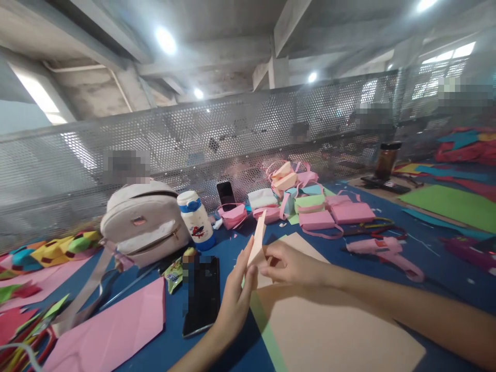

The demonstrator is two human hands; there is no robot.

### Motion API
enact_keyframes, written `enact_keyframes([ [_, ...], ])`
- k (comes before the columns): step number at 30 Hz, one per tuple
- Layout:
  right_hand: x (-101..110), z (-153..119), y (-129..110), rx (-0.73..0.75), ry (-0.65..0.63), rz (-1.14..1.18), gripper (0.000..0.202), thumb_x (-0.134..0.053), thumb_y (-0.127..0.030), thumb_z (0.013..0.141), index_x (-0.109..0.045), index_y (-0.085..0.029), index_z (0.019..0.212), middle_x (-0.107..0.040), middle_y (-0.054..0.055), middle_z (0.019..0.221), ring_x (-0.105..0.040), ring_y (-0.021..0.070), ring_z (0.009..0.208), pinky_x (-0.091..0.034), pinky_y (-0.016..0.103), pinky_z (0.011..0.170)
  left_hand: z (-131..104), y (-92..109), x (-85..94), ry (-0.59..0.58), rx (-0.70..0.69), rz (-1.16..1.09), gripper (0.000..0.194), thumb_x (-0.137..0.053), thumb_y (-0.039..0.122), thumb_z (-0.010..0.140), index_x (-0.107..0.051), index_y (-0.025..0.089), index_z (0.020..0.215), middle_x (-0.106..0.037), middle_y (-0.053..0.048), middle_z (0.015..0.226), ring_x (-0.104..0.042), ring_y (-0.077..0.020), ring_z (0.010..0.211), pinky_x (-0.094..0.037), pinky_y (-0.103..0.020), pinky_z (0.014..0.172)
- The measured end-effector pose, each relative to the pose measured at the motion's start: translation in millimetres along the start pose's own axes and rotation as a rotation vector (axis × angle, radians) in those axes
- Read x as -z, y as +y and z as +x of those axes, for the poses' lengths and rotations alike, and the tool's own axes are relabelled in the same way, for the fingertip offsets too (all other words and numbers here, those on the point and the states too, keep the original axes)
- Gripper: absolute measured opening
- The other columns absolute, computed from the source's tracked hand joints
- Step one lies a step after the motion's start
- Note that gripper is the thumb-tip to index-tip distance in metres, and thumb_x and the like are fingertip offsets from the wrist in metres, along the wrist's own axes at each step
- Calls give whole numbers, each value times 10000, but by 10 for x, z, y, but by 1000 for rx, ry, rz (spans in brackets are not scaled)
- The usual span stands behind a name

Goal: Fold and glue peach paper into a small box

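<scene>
A folded piece of peach paper (257, 247) stands up between my two hands, above the table's middle. My left hand (237, 289) grips it from the left, thumb in front and fingers behind. The fingers of my right hand (284, 263) are bent against its lower right side, their tips partly hidden by the paper. Beneath my right forearm lie large peach sheets (341, 325), with a green sheet (267, 330) showing along their left edge. A black phone (203, 297) rests just left of my left hand.
Small paper bags (315, 219) in pink, green and peach crowd the back, near a standing phone (226, 195). A pink glue gun (387, 253) lies right. Leftward are a bottle (197, 222), a white backpack (143, 222), pink sheets (112, 330) and scissors (29, 343). A perforated metal screen (232, 139) stands behind.
</scene>
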State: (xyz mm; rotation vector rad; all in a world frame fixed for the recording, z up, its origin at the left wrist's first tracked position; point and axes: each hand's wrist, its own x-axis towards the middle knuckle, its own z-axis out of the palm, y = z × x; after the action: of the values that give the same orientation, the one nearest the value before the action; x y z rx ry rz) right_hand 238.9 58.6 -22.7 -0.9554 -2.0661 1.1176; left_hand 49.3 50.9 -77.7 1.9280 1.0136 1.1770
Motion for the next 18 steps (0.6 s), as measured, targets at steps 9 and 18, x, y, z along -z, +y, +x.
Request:
enact_keyframes([
  [9, 146, 11, -14, -25, -56, 107, 202, -551, -180, 865, -749, -154, 898, -758, 72, 937, -690, 220, 922, -503, 293, 792, -7, -66, 128, 54, -23, -80, 702, -521, 446, 992, -149, 401, 1587, -68, 30, 1703, -45, -256, 1563, -91, -455, 1268],
  [18, 71, -46, 12, -102, -236, 42, 241, -652, -321, 856, -750, -116, 936, -750, 65, 839, -677, 200, 769, -486, 251, 637, 136, 91, 167, 113, -45, -227, 1162, -779, 485, 796, 67, 379, 1585, -79, -103, 1698, -210, -339, 1532, -303, -484, 1205],
])
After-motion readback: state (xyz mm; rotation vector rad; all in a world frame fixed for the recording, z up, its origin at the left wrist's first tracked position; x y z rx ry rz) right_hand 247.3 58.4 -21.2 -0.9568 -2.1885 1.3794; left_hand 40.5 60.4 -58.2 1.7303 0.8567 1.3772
